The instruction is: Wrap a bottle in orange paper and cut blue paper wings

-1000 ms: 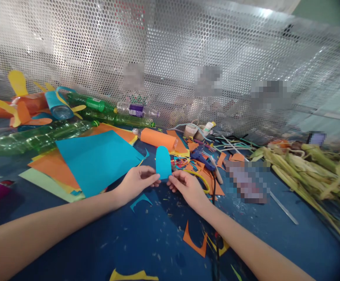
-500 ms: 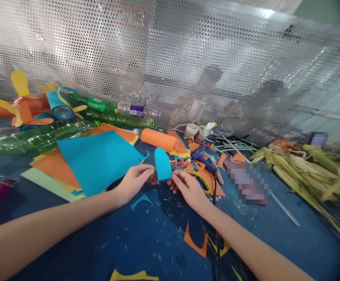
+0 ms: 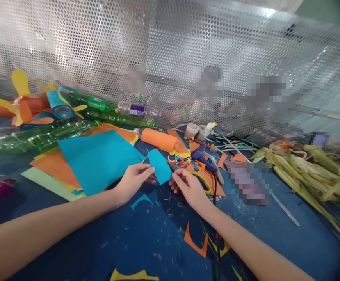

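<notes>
A small blue paper piece (image 3: 159, 167) with a rounded top is held up between my two hands. My left hand (image 3: 134, 178) pinches its left edge between thumb and fingers. At the lower right corner, the thumb and fingertips of my right hand (image 3: 189, 188) close on the same piece. Behind my left hand lies a large blue sheet (image 3: 99, 162) on top of orange, yellow and green sheets. Under my hands a curved blue scrap (image 3: 141, 200) rests on the dark blue table. A bottle wrapped in orange paper (image 3: 159, 139) lies just beyond the piece.
Green plastic bottles (image 3: 49, 134) and paper-decorated bottles (image 3: 60, 105) lie at the left. Right of centre are a blue glue gun (image 3: 203, 159) and mixed scraps. Corn husks (image 3: 301, 171) cover the far right. A perforated metal panel (image 3: 170, 50) stands behind everything.
The blue paper piece has tilted and turned, so more of its face shows. My left hand has closed on its left edge. Both hands stay in nearly the same place.
</notes>
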A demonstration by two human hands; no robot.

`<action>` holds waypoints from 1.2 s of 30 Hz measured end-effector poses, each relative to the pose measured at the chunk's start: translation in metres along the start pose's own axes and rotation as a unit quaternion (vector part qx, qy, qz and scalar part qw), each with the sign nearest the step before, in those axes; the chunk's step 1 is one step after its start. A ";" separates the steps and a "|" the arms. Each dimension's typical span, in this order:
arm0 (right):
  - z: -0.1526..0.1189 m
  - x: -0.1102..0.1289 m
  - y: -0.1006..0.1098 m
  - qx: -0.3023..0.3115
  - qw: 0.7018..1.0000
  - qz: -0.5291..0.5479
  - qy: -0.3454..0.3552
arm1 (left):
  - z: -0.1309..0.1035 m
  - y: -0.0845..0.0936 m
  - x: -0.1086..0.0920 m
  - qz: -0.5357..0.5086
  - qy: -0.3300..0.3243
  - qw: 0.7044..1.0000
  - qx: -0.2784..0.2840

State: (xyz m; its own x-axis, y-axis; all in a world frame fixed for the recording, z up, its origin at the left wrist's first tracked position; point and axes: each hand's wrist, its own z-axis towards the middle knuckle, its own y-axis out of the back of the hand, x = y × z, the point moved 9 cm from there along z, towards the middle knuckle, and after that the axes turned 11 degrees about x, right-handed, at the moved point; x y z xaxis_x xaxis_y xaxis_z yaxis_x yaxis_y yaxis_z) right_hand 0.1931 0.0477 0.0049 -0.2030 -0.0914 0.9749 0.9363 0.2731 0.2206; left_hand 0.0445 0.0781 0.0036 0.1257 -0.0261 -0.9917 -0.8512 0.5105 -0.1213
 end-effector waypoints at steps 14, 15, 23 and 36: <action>0.000 -0.005 0.004 -0.015 1.000 0.020 0.009 | -0.001 -0.006 -0.003 -0.088 -0.020 0.995 0.041; 0.000 -0.004 0.003 -0.014 1.000 0.014 0.010 | -0.001 -0.004 -0.002 -0.087 -0.019 0.996 0.030; -0.004 -0.001 0.010 -0.064 0.998 0.005 0.010 | -0.002 -0.001 -0.006 -0.018 -0.026 0.999 0.009; -0.011 0.015 -0.010 -0.008 0.987 -0.151 0.050 | -0.001 -0.010 -0.006 0.043 -0.027 0.998 0.045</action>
State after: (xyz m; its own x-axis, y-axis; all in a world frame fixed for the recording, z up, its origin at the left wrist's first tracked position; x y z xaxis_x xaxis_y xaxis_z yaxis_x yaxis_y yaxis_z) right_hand 0.1841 0.0333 0.0174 -0.4460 -0.2602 0.8564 0.8414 0.2043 0.5003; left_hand 0.0522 0.0724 0.0104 0.0838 0.0661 -0.9943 -0.8113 0.5838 -0.0296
